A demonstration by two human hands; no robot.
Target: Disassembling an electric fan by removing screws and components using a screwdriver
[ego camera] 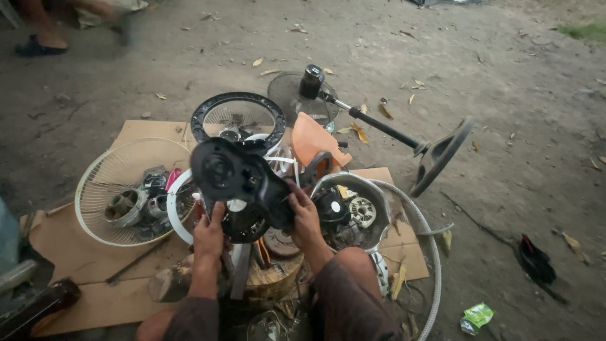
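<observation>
While both hands grip it from below, the black fan housing point(237, 183) stands raised over a wooden stump point(274, 275), its long axis tilted from upper left down to lower right. The left hand point(208, 237) has its fingers clamped on the lower left edge; the right hand point(304, 215) closes its fingers on the lower right end. Each hand sits right on the housing, neither nearer. A white fan guard point(123, 189) lies to the left on cardboard point(82, 252); a fan stand point(385, 129) lies behind on the dirt.
</observation>
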